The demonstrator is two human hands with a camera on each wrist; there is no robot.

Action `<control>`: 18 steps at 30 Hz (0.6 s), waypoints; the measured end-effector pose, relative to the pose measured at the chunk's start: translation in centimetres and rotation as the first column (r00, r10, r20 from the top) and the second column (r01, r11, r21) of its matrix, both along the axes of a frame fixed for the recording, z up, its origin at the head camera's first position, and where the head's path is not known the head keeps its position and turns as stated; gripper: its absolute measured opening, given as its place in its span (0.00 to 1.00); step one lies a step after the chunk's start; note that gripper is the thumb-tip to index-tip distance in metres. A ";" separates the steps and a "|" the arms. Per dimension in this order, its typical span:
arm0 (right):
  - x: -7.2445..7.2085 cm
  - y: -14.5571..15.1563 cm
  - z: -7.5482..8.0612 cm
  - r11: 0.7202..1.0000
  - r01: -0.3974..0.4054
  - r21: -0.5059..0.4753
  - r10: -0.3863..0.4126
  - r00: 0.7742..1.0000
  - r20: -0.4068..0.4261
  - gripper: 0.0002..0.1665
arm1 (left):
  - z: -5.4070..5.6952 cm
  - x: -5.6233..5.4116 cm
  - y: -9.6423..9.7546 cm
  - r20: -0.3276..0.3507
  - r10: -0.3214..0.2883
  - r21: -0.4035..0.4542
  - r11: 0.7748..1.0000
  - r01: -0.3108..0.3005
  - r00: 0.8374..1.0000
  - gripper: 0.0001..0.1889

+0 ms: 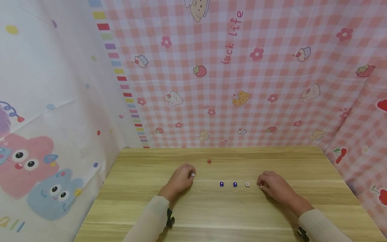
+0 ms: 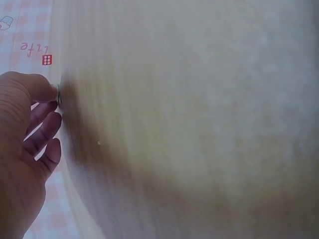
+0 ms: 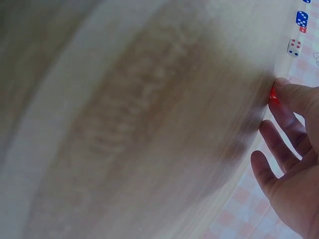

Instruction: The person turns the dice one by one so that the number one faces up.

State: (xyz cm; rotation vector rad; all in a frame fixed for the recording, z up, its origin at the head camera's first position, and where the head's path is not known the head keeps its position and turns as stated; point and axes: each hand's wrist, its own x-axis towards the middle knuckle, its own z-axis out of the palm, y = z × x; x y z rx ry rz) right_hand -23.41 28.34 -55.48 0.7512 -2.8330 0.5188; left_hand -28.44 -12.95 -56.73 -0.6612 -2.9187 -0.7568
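Note:
Between thumb and forefinger, my left hand (image 1: 182, 176) pinches a white die (image 1: 192, 174) on the left half of the table. My right hand (image 1: 276, 186) pinches a red die (image 3: 273, 94) at the right end of a row; the fingertips cover most of it. Just left of that hand stands another white die (image 1: 247, 185), showing a red dot on top. Two blue dice, a nearer one (image 1: 234, 184) and a farther one (image 1: 221, 184), continue the row leftward with gaps between them. A second red die (image 1: 209, 161) lies farther back, beyond the left hand.
The wood-grain table (image 1: 217, 215) ends at a pink checked cloth (image 1: 211, 84) hanging behind it. A white printed cloth (image 1: 75, 134) hangs on the left side, and another checked cloth (image 1: 362, 141) on the right.

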 end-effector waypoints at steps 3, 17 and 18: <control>0.0 0.0 0.0 1.000 -0.003 0.001 0.003 1.000 -0.004 0.11 | 0.1 0.0 0.0 0.008 0.004 0.005 1.000 -0.004 1.000 0.06; -0.1 0.0 -0.2 1.000 0.003 0.011 -0.003 1.000 -0.012 0.11 | 0.0 0.1 0.0 -0.005 0.012 0.009 1.000 -0.012 1.000 0.07; -0.1 -0.1 -0.2 1.000 0.004 0.013 -0.004 1.000 -0.011 0.11 | 0.0 0.1 0.0 -0.002 0.013 0.009 1.000 -0.013 1.000 0.07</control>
